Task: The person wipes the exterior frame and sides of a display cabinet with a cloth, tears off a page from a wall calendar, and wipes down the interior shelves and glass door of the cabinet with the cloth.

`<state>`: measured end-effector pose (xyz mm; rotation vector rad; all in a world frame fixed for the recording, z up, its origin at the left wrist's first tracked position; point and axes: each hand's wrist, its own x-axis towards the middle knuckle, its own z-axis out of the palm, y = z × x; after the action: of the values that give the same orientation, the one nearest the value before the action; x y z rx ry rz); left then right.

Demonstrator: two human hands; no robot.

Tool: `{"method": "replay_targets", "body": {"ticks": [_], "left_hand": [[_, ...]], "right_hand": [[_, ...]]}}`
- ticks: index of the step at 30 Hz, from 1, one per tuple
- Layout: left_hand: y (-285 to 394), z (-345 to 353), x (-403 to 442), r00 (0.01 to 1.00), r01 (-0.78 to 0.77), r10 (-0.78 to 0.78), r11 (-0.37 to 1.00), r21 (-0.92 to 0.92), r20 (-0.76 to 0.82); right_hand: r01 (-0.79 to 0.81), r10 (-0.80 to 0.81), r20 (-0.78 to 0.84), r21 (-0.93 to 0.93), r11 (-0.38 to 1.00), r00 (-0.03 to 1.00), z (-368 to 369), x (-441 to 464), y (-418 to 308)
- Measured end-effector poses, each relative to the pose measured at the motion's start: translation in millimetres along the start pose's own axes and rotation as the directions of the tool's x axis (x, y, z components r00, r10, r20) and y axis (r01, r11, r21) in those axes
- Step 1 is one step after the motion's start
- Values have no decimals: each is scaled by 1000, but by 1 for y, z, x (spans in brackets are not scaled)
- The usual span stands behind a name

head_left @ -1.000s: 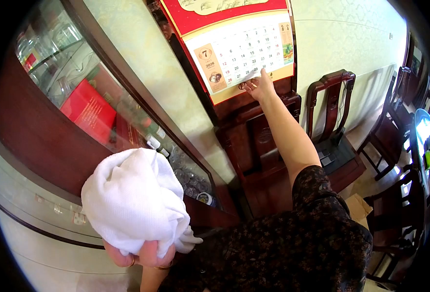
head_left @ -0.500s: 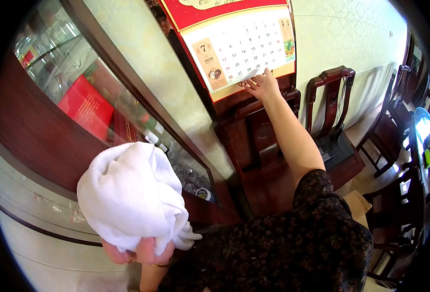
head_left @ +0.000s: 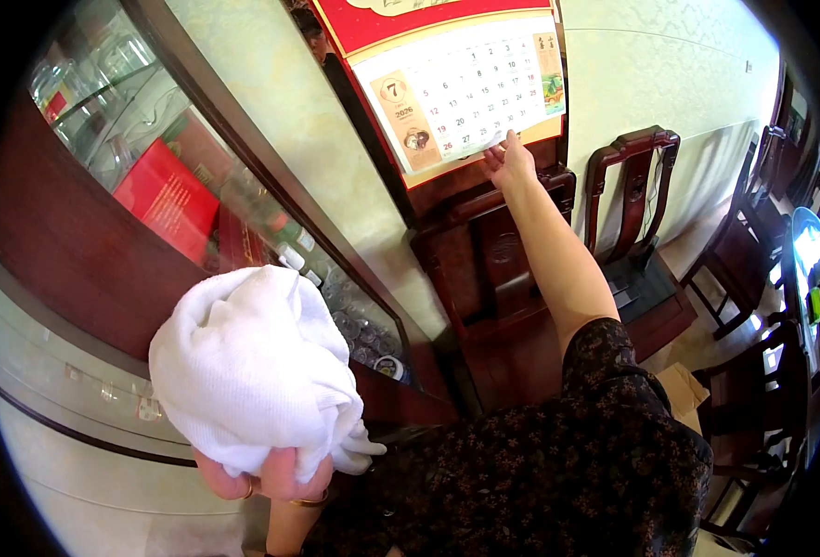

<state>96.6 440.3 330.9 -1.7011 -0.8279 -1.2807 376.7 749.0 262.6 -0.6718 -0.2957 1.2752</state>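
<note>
The right hand (head_left: pixel 514 169) is raised at the lower edge of the calendar page (head_left: pixel 473 104), thumb uppermost near its printed last row, fingers bent below the edge; whether they pinch the paper I cannot tell. The forearm (head_left: pixel 566 249) stretches almost straight up and away from the dark patterned sleeve (head_left: pixel 605 362). The left hand (head_left: pixel 271 475) is low, fingers curled and clamped on a bunched white cloth (head_left: pixel 252 371), whose gathered end hangs toward the shirt (head_left: pixel 521 464).

Compared with half a second ago, the right fingers are drawn in and less spread. The cloth sits in the same grip, slightly higher in view than in the first frame.

The cloth overlaps the glass-fronted cabinet (head_left: pixel 85 251) in view; I cannot tell if they touch. A wide gap separates the two hands. A carved chair back (head_left: pixel 456 269) stands just below the calendar, another chair (head_left: pixel 632 186) right of the forearm, and pale wall (head_left: pixel 660 84) extends rightward.
</note>
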Motion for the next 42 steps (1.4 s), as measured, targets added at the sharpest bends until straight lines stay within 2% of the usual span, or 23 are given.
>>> {"method": "replay_targets", "body": {"ticks": [1, 2, 4, 5, 6, 9, 13, 15, 17, 21, 24, 27, 32, 36, 38, 42], "left_hand": [[-1, -1, -1, 1000, -1, 1, 1000, 0, 4], [-1, -2, -2, 1000, -1, 1, 1000, 1, 3], [-2, -4, -2, 1000, 0, 0, 1000, -4, 5], [-1, -5, -3, 1000, 1, -1, 1000, -1, 6], [-1, -6, -4, 1000, 3, -3, 1000, -2, 9], [2, -5, -5, 1000, -1, 1, 1000, 1, 16], [4, -6, -7, 1000, 1, -1, 1000, -9, 18], [5, -9, -9, 1000, 0, 0, 1000, -14, 22], [7, -10, -10, 1000, 1, -1, 1000, -16, 23], [8, -7, -12, 1000, -8, 8, 1000, -8, 20], [8, -7, -7, 1000, -6, 6, 1000, -5, 21], [8, -8, -10, 1000, -8, 7, 1000, 6, 27], [8, -8, -7, 999, -8, 8, 1000, -1, 38], [9, -12, -10, 999, -3, 3, 1000, -1, 42], [9, -14, -11, 999, 0, 0, 1000, 5, 41], [10, -14, -11, 999, -3, 3, 1000, 9, 40]], "right_hand": [[-1, 1, 0, -1, 1000, 1000, -14, 28, 11], [216, -202, 90, -192, 957, 975, -39, 74, 30], [424, -368, 215, -353, 834, 904, -42, 81, 34], [230, -222, 100, -81, 970, 970, -23, 43, 17], [28, -37, 33, 218, 976, 999, -11, 14, 5], [83, -117, 126, 249, 965, 985, -14, -1, -4], [197, -232, 156, 211, 957, 960, -14, -7, -21], [206, -237, 122, 225, 952, 964, -3, -20, -33], [223, -276, 240, 226, 948, 931, -1, -19, -42], [236, -248, 242, 78, 969, 938, -1, -12, -50], [265, -264, 257, 29, 964, 930, 3, -17, -55], [259, -266, 273, 62, 964, 924, 17, -39, -61], [244, -212, 524, 8, 970, 825, 45, -45, -92], [348, -301, 466, -16, 937, 832, 59, -53, -95], [416, -374, 386, -29, 909, 844, 58, -47, -91], [369, -335, 365, -27, 929, 869, 48, -47, -80]]}}
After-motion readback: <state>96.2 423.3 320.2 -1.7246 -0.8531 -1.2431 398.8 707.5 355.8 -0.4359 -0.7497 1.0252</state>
